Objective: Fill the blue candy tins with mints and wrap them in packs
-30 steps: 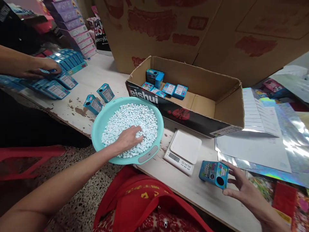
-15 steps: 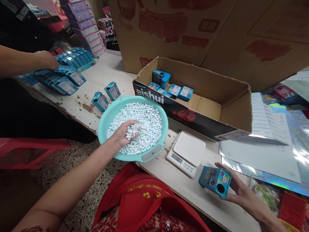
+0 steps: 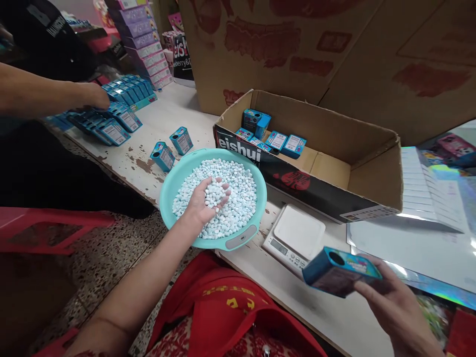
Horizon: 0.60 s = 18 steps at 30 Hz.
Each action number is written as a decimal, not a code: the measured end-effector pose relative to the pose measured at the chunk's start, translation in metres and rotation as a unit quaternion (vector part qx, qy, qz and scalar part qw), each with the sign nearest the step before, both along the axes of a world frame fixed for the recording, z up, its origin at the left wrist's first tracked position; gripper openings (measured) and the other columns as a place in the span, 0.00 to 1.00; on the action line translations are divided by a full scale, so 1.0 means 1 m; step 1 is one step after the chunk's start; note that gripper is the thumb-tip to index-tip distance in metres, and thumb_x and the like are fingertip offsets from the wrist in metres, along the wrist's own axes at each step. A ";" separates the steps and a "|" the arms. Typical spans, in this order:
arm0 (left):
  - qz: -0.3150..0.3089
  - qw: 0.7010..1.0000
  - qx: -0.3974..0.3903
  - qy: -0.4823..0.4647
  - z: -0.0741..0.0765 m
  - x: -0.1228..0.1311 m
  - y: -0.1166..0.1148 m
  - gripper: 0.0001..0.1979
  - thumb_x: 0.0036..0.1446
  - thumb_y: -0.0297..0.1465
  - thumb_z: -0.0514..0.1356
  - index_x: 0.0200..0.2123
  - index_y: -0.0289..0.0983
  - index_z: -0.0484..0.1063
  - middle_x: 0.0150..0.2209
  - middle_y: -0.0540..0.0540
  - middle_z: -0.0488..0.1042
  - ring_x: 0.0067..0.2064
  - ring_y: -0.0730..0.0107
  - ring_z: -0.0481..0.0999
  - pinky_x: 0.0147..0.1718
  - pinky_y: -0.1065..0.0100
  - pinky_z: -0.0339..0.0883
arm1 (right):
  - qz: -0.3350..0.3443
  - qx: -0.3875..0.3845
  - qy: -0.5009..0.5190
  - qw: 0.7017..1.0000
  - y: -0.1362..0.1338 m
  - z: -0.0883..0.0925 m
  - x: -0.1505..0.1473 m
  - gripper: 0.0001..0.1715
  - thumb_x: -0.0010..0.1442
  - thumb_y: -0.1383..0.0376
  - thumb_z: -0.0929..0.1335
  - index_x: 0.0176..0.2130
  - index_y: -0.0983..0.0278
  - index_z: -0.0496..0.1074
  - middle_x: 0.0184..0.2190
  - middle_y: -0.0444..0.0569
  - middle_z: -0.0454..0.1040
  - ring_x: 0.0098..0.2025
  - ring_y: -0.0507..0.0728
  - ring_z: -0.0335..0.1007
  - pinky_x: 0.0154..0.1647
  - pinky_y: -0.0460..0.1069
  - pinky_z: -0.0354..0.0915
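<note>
My left hand is cupped palm up over a turquoise basin, with a heap of small pale blue and white candies in its palm. More loose candies of the same kind fill the basin. At the lower right, my right hand grips a small blue printed box with a round dark spot on its end. That box is tilted, near the front right corner of a white digital scale. Two similar blue boxes, one nearer and one behind it, stand by the basin's far left rim.
Behind the scale is an open cardboard tray with several blue boxes at its left end. A co-worker's hand touches rows of blue boxes at the far left. White sheets lie at right; a red stool stands at left.
My left hand has turned palm up and lifted slightly with the candies. My right hand has tipped the blue box, so its dark spot faces upward, closer to the scale. The view has shifted slightly.
</note>
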<state>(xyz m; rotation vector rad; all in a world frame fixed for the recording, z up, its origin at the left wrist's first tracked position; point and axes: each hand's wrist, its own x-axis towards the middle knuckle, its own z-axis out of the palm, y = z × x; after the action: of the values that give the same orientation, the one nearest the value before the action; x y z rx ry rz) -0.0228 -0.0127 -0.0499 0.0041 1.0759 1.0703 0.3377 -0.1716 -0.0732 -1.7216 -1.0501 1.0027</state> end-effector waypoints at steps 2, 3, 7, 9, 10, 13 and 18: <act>-0.014 1.000 -0.015 -0.001 0.000 0.001 0.000 0.06 0.56 0.33 0.57 0.34 0.37 0.68 0.27 0.48 0.72 0.26 0.73 0.74 0.23 0.74 0.71 | -0.035 0.060 0.009 0.998 0.020 0.012 -0.023 0.28 0.37 0.50 0.78 0.36 0.60 0.73 0.26 0.47 0.75 0.24 0.57 0.71 0.22 0.50 0.69; -0.021 1.000 -0.014 -0.005 0.001 0.001 0.000 0.06 0.56 0.34 0.58 0.32 0.37 0.67 0.25 0.50 0.70 0.23 0.75 0.72 0.21 0.75 0.69 | -0.037 0.088 0.007 0.995 0.031 0.020 -0.038 0.27 0.38 0.50 0.78 0.36 0.60 0.73 0.26 0.47 0.75 0.24 0.57 0.70 0.22 0.50 0.68; -0.020 0.998 0.054 0.000 0.013 -0.004 0.004 0.10 0.50 0.35 0.62 0.28 0.38 0.63 0.20 0.54 0.65 0.19 0.78 0.66 0.14 0.77 0.60 | 0.072 0.175 0.009 0.982 0.079 0.044 -0.111 0.21 0.47 0.57 0.76 0.40 0.59 0.72 0.32 0.45 0.75 0.29 0.55 0.72 0.30 0.51 0.71; -0.006 0.994 0.108 0.007 0.026 -0.006 0.007 0.12 0.48 0.35 0.63 0.27 0.38 0.62 0.19 0.55 0.64 0.17 0.78 0.64 0.13 0.77 0.56 | 0.134 0.216 -0.030 0.967 0.098 0.048 -0.143 0.18 0.50 0.59 0.74 0.41 0.59 0.72 0.35 0.46 0.75 0.34 0.56 0.72 0.38 0.53 0.71; 0.003 0.991 0.137 0.011 0.033 -0.007 0.008 0.12 0.47 0.36 0.63 0.26 0.38 0.62 0.18 0.55 0.63 0.17 0.78 0.64 0.12 0.77 0.55 | 0.162 0.229 -0.053 0.958 0.105 0.047 -0.157 0.16 0.52 0.60 0.73 0.42 0.59 0.72 0.36 0.46 0.74 0.36 0.56 0.72 0.40 0.53 0.70; 0.040 0.975 0.214 0.035 0.050 -0.004 0.012 0.12 0.46 0.37 0.62 0.25 0.38 0.62 0.19 0.55 0.65 0.17 0.77 0.65 0.15 0.75 0.58 | 0.223 0.242 -0.100 0.939 0.120 0.041 -0.185 0.14 0.53 0.60 0.72 0.41 0.60 0.72 0.38 0.48 0.73 0.39 0.57 0.70 0.41 0.53 0.69; 0.079 0.957 0.269 0.073 0.047 0.010 0.013 0.13 0.44 0.37 0.63 0.23 0.37 0.62 0.21 0.54 0.67 0.24 0.75 0.72 0.26 0.71 0.68 | 0.248 0.235 -0.120 0.932 0.128 0.031 -0.202 0.13 0.53 0.61 0.72 0.39 0.61 0.71 0.34 0.46 0.73 0.37 0.57 0.69 0.39 0.52 0.66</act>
<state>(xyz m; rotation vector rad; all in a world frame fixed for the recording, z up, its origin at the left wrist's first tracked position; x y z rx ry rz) -0.0133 0.0007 -0.0027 0.4464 0.8956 1.5010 0.1358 -0.0434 -0.0423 -1.2212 -1.7846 0.7548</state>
